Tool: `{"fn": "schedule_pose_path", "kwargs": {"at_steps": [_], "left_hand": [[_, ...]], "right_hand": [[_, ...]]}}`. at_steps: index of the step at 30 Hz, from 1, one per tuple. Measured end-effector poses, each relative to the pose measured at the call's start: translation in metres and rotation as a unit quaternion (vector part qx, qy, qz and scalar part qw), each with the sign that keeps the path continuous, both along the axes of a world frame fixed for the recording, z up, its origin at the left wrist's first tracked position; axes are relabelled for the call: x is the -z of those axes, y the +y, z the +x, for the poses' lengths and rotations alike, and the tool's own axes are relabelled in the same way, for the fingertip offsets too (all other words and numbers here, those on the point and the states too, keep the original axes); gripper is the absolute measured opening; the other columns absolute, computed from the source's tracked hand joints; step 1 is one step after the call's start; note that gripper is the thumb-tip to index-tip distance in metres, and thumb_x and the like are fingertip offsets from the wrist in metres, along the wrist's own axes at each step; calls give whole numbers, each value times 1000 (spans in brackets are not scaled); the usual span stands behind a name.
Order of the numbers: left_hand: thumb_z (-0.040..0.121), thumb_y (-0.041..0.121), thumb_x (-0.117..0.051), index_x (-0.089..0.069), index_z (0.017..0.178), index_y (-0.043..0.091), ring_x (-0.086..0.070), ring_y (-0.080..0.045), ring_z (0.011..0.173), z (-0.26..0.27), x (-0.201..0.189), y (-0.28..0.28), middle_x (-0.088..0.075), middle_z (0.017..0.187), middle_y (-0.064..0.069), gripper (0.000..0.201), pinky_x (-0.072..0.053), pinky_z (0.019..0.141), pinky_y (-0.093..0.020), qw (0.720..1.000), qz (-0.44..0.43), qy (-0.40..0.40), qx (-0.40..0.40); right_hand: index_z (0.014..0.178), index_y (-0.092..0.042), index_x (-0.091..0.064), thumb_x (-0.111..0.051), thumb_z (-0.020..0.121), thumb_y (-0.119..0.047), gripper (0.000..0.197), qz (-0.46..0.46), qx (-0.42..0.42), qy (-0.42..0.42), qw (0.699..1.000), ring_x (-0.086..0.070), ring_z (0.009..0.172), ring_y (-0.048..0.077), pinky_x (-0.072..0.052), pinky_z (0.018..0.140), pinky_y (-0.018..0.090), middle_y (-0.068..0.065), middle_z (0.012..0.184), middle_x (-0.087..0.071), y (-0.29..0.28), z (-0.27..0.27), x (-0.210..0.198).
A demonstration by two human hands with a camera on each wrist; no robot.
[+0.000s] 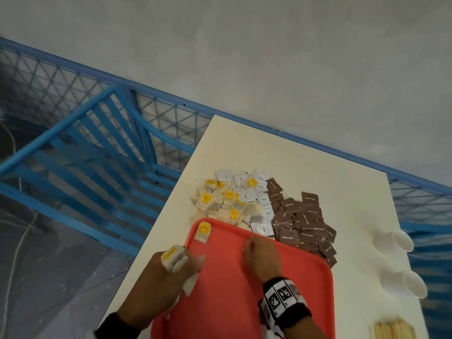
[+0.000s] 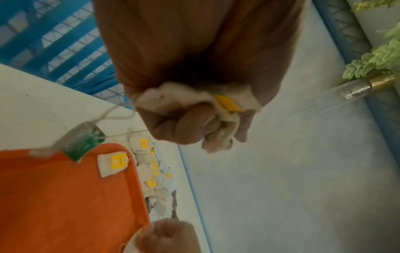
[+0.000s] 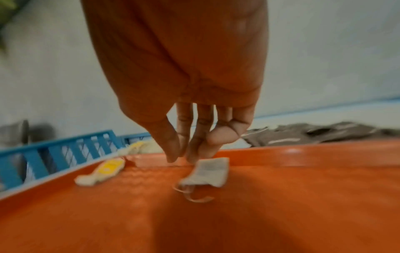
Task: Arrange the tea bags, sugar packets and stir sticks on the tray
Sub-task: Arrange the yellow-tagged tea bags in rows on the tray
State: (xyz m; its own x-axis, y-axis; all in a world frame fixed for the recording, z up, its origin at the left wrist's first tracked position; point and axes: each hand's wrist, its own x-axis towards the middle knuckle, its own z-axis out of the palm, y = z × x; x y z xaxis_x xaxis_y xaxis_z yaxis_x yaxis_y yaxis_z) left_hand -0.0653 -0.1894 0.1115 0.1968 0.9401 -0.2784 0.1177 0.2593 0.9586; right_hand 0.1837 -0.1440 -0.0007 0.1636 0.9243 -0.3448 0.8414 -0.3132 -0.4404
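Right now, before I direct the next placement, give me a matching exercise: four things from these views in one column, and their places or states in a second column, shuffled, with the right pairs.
Things
1. yellow-tagged tea bag lying flat
2. brown sugar packets
3. bundle of pale wooden stir sticks
4. bunch of tea bags

Places or states
A. heaped on the white table beyond the red tray
B. gripped in the left hand
C. on the tray, near its far left corner
D. on the table, right of the tray

Pairs: 1-C, 2-A, 3-D, 4-B
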Motion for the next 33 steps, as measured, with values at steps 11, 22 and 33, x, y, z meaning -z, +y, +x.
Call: {"fn": "schedule_pose_path", "kwargs": {"at_steps": [11, 22, 33], "left_hand": [[74, 61, -71, -49, 57, 9, -42, -16, 46, 24, -4, -14, -44, 51, -8, 59, -36, 48, -22, 1000, -2, -16, 6], [88, 31, -75, -73, 96, 27, -51, -15, 48, 62, 5, 0, -54, 51, 1, 10, -40, 53, -28, 996, 55, 19, 62], [91, 27, -73, -76, 77, 21, -54, -6, 54, 92, -12, 1, -61, 57, 7, 15, -41, 55, -22, 989, 113, 4, 93]], "right_hand": [[97, -23, -69, -60, 83, -25, 17, 74, -139, -112, 981, -60, 103, 24, -54, 79, 38, -2, 100, -64, -31, 37, 24], [81, -16, -74, -69, 92, -29, 17, 70, -165, 161, 971, -51, 60, 5, -38, 58, 15, -10, 61, -58, -41, 58, -103], [97, -31, -73, -73, 88, -27, 10, 103, -131, 269, 949, -59, 75, 6, -44, 68, 15, -8, 84, -67, -53, 52, -152]]}}
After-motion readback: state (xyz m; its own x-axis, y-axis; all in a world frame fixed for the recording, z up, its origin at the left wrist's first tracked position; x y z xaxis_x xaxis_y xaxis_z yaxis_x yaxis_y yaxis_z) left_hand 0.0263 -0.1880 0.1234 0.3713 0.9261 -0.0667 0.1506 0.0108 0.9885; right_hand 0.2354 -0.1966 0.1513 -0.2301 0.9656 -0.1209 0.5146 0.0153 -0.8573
